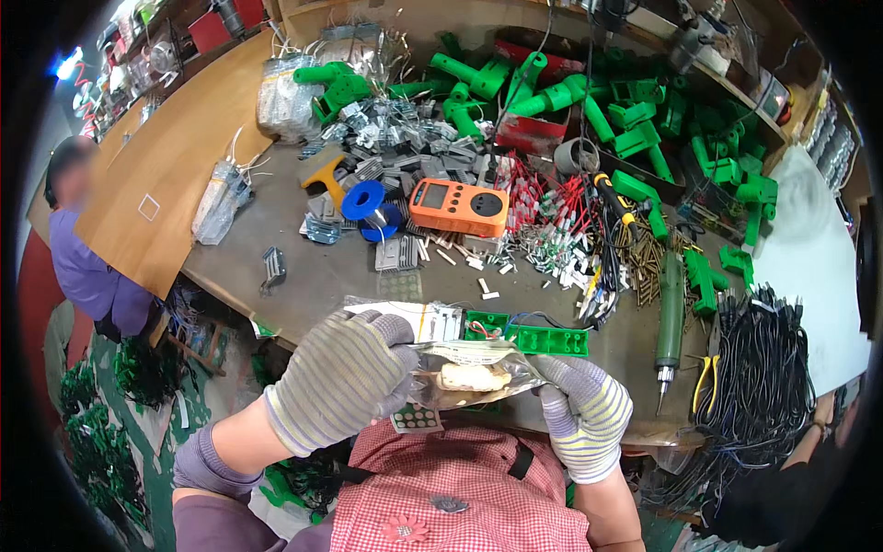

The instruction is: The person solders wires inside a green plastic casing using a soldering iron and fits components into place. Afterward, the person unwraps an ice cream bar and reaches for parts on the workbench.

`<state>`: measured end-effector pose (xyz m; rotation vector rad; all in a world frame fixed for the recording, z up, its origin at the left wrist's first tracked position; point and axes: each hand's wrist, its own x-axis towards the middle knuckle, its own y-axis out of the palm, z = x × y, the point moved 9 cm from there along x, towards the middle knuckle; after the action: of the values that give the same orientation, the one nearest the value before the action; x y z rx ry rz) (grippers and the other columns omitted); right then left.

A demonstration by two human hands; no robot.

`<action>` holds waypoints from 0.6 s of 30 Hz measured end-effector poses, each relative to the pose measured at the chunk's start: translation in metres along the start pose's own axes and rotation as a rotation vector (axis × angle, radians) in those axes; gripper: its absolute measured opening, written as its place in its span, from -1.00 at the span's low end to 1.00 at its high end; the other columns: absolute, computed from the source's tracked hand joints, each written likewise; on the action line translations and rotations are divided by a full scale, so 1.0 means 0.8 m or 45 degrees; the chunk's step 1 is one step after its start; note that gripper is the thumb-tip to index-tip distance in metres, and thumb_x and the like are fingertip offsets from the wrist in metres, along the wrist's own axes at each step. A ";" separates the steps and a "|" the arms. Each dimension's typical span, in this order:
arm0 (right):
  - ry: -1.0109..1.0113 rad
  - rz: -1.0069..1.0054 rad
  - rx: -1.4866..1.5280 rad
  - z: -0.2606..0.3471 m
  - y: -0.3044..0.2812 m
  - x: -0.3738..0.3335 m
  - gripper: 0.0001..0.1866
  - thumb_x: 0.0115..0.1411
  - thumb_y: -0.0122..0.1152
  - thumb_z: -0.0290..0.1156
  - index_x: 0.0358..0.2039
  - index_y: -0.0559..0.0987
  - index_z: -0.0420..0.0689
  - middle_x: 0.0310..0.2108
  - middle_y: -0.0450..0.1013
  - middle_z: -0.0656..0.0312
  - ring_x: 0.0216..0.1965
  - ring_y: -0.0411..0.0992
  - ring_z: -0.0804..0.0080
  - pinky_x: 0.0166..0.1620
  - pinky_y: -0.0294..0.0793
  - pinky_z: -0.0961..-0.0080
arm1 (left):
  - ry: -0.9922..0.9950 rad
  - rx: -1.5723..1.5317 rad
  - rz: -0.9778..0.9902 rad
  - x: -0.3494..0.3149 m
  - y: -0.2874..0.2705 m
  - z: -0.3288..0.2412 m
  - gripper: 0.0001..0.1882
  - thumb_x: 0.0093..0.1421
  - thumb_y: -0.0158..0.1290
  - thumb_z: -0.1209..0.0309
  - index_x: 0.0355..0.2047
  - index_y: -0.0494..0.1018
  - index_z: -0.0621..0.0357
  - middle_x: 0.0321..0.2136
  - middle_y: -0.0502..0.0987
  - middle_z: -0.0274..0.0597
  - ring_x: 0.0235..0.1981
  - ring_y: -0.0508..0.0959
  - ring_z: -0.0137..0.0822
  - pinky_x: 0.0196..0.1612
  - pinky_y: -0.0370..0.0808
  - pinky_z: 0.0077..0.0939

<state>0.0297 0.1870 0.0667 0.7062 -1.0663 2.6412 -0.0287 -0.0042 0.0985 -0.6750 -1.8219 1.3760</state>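
Both my hands wear grey-and-yellow striped knit gloves. They stretch a clear plastic bag [526, 372] between them at the table's near edge, with a pale, cream-coloured lump [472, 376] showing inside; I cannot make out what it is. My left hand [345, 379] is closed on the bag's left end, its fingers curled. At the right end, my right hand [589, 416] pinches the plastic between thumb and fingers. Just beyond the bag lies an open green plastic housing [554, 341] with red and dark wires, and a white flat piece [395, 320] sits beside it.
An orange multimeter [460, 207], a blue solder spool [365, 201] and heaped metal parts lie farther back. Green handle-shaped housings [644, 138] pile up behind. To the right are a green electric screwdriver [670, 313], yellow-handled pliers [705, 386] and black cables [762, 377]. A person in purple [87, 239] is at left.
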 end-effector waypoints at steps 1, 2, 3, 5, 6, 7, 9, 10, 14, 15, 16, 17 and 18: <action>-0.036 -0.072 -0.055 0.001 -0.004 -0.004 -0.79 0.16 0.28 -0.36 -0.21 0.69 -0.13 -0.37 0.61 0.11 -0.43 0.58 0.23 -0.30 0.54 0.39 | 0.006 -0.004 0.007 0.002 0.004 -0.005 -0.84 -0.15 0.21 0.39 -0.53 0.50 0.13 -0.40 0.53 -0.15 -0.35 0.56 -0.06 -0.33 0.47 -0.16; -0.027 -0.074 -0.057 -0.001 -0.005 -0.007 -0.79 0.16 0.28 -0.36 -0.21 0.69 -0.13 -0.37 0.61 0.11 -0.43 0.58 0.23 -0.30 0.54 0.39 | -0.005 0.010 -0.060 0.003 0.000 -0.010 -0.82 -0.17 0.23 0.38 -0.50 0.52 0.10 -0.35 0.53 -0.17 -0.33 0.56 -0.07 -0.30 0.47 -0.16; -0.031 -0.103 -0.079 -0.002 -0.007 -0.012 -0.79 0.16 0.28 -0.35 -0.21 0.68 -0.13 -0.37 0.61 0.11 -0.43 0.57 0.22 -0.31 0.53 0.39 | -0.019 0.025 -0.127 0.002 -0.004 -0.013 -0.80 -0.19 0.24 0.38 -0.48 0.54 0.08 -0.30 0.54 -0.19 -0.31 0.57 -0.07 -0.27 0.48 -0.15; -0.029 -0.133 -0.102 -0.004 -0.011 -0.018 -0.79 0.16 0.29 -0.34 -0.22 0.68 -0.13 -0.37 0.60 0.12 -0.44 0.57 0.21 -0.32 0.53 0.39 | -0.002 0.020 -0.166 0.001 -0.006 -0.018 -0.78 -0.21 0.25 0.40 -0.47 0.55 0.07 -0.29 0.53 -0.21 -0.30 0.57 -0.07 -0.26 0.49 -0.16; -0.067 -0.143 -0.141 0.000 -0.015 -0.021 -0.77 0.09 0.31 -0.40 -0.21 0.67 -0.10 -0.34 0.60 0.13 -0.41 0.56 0.19 -0.31 0.53 0.36 | 0.010 0.017 -0.211 0.000 -0.010 -0.021 -0.76 -0.23 0.27 0.41 -0.45 0.56 0.05 -0.28 0.53 -0.22 -0.30 0.57 -0.07 -0.24 0.50 -0.16; -0.103 -0.151 -0.180 0.004 -0.018 -0.024 -0.72 0.02 0.34 -0.46 -0.19 0.67 -0.08 -0.31 0.60 0.15 -0.38 0.55 0.16 -0.30 0.53 0.32 | 0.011 0.012 -0.204 -0.001 -0.010 -0.022 -0.76 -0.23 0.27 0.41 -0.45 0.56 0.05 -0.28 0.53 -0.22 -0.30 0.57 -0.07 -0.24 0.50 -0.16; -0.064 -0.148 -0.188 0.006 -0.024 -0.030 -0.73 0.02 0.34 -0.46 -0.20 0.67 -0.08 -0.32 0.60 0.16 -0.38 0.55 0.18 -0.31 0.52 0.33 | 0.027 -0.049 -0.301 -0.006 -0.020 -0.025 -0.73 -0.27 0.26 0.46 -0.44 0.55 0.02 -0.26 0.52 -0.23 -0.30 0.57 -0.08 -0.25 0.51 -0.19; -0.036 -0.145 -0.194 0.008 -0.028 -0.032 -0.74 0.02 0.34 -0.45 -0.21 0.67 -0.08 -0.32 0.59 0.17 -0.39 0.55 0.19 -0.32 0.52 0.35 | 0.022 -0.055 -0.294 -0.008 -0.020 -0.025 -0.73 -0.27 0.26 0.46 -0.44 0.55 0.02 -0.26 0.52 -0.23 -0.30 0.57 -0.08 -0.25 0.51 -0.19; -0.106 -0.147 -0.225 0.028 -0.054 -0.034 -0.73 0.02 0.35 -0.30 -0.25 0.67 -0.10 -0.40 0.59 0.19 -0.50 0.52 0.25 -0.41 0.50 0.35 | 0.087 -0.034 -0.395 -0.024 -0.037 -0.042 -0.79 -0.29 0.25 0.37 -0.54 0.54 0.03 -0.24 0.58 -0.31 -0.29 0.58 -0.21 -0.36 0.52 -0.24; -0.064 -0.161 -0.143 0.035 -0.064 -0.034 -0.65 0.20 0.22 -0.13 -0.36 0.63 -0.22 -0.47 0.55 0.11 -0.49 0.52 0.19 -0.37 0.49 0.34 | 0.094 -0.086 -0.404 -0.029 -0.046 -0.049 -0.75 -0.25 0.27 0.40 -0.46 0.55 -0.02 -0.25 0.56 -0.32 -0.32 0.59 -0.20 -0.34 0.51 -0.26; -0.158 -0.232 -0.264 0.054 -0.075 -0.040 -0.62 0.22 0.21 -0.11 -0.31 0.61 -0.23 -0.47 0.55 0.11 -0.51 0.52 0.21 -0.38 0.49 0.36 | 0.116 -0.145 -0.420 -0.032 -0.058 -0.055 -0.70 -0.21 0.30 0.43 -0.39 0.55 -0.08 -0.26 0.54 -0.32 -0.35 0.59 -0.19 -0.32 0.50 -0.28; -0.218 -0.203 -0.193 0.062 -0.083 -0.044 -0.62 0.22 0.21 -0.12 -0.26 0.59 -0.25 -0.46 0.56 0.10 -0.53 0.51 0.24 -0.40 0.49 0.38 | 0.169 -0.156 -0.331 -0.031 -0.069 -0.063 -0.71 -0.20 0.35 0.35 -0.40 0.56 -0.10 -0.32 0.53 -0.36 -0.36 0.59 -0.23 -0.32 0.49 -0.30; -0.277 -0.178 -0.123 0.069 -0.095 -0.048 -0.62 0.22 0.21 -0.14 -0.22 0.56 -0.26 -0.45 0.57 0.09 -0.55 0.51 0.27 -0.43 0.49 0.40 | 0.183 -0.111 -0.352 -0.039 -0.076 -0.070 -0.72 -0.21 0.38 0.29 -0.44 0.57 -0.10 -0.36 0.54 -0.36 -0.38 0.59 -0.27 -0.34 0.49 -0.29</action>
<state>0.1094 0.2029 0.1275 1.0254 -1.1455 2.4197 0.0365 -0.0140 0.1577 -0.5280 -1.7914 1.0468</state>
